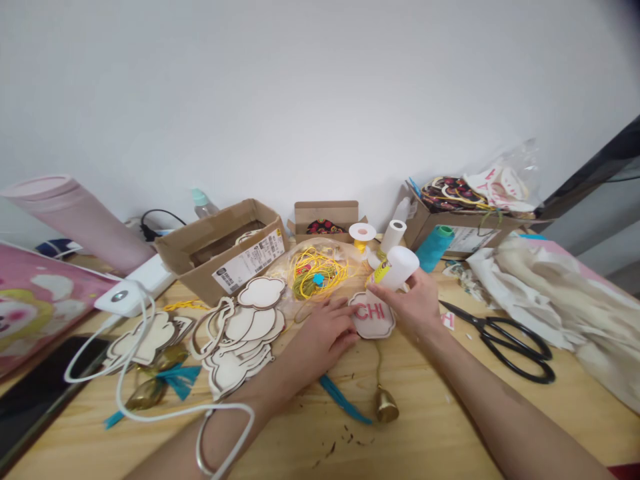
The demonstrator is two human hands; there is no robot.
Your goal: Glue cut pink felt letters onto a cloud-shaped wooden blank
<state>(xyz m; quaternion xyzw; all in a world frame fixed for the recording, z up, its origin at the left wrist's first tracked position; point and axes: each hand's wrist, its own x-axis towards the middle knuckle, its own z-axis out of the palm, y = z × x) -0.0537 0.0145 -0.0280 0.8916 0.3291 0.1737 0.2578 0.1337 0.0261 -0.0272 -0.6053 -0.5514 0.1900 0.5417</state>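
Observation:
My right hand (pixel 417 303) is closed around a white bottle with a yellow label (pixel 400 267), held tilted just above a cloud-shaped plaque (pixel 374 328). Pink letters reading "CHI" lie on that pale wooden plaque. My left hand (pixel 327 333) lies palm down, fingers stretched out, with its fingertips at the plaque's left edge. From the plaque's lower edge a cord runs down to a small brass bell (pixel 387 405) on the table. A blue tassel strip (pixel 344 400) lies below my left hand. The bottle's tip is hidden by my right hand.
Blank wooden plaques (pixel 245 347) are piled on the left, near a white cable (pixel 150 413). An open cardboard box (pixel 220 260) stands behind them. Yellow cord (pixel 320 267) lies in a bag at the centre back. Black scissors (pixel 505 337) and crumpled cloth (pixel 555 300) lie right.

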